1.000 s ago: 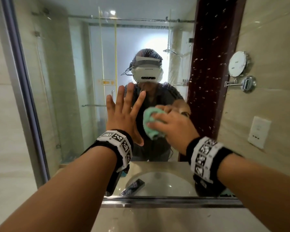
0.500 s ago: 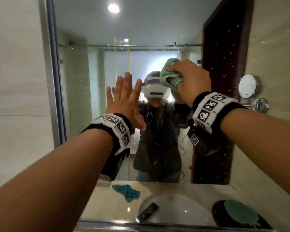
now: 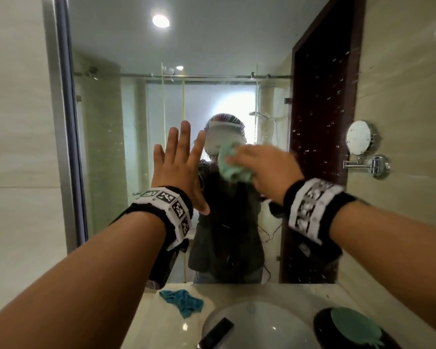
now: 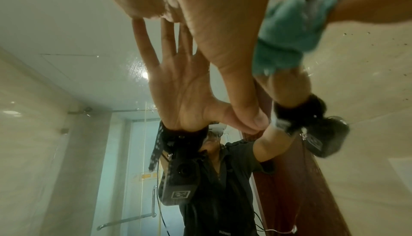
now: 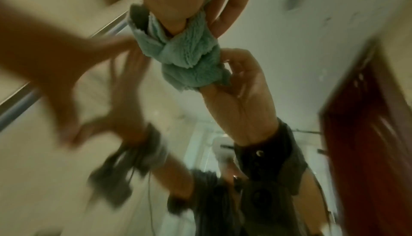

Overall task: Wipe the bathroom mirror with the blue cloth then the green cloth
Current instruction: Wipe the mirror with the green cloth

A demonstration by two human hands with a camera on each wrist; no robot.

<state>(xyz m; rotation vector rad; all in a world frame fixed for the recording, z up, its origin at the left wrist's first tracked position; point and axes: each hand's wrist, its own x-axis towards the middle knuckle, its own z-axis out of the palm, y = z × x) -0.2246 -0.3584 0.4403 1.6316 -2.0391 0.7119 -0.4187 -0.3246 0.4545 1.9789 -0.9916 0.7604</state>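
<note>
The bathroom mirror (image 3: 126, 152) fills the wall ahead, with water spots on its right side. My right hand (image 3: 259, 167) grips the bunched green cloth (image 3: 230, 163) and presses it against the glass at head height. In the right wrist view the green cloth (image 5: 178, 46) meets its own reflection on the glass. My left hand (image 3: 179, 167) lies flat on the mirror just left of the cloth, fingers spread and straight; the left wrist view shows its palm (image 4: 200, 10) against the glass. The blue cloth (image 3: 181, 301) lies crumpled on the counter below.
A white basin (image 3: 259, 328) with a dark phone-like object (image 3: 217, 332) sits below. A black dish holding a green leaf-shaped piece (image 3: 353, 326) stands at the counter's right. A round chrome shaving mirror (image 3: 360, 138) juts from the right wall.
My right hand has brought the green cloth down and slightly right from the higher spot, after sweeping up from low on the glass. The left hand has stayed flat on the mirror.
</note>
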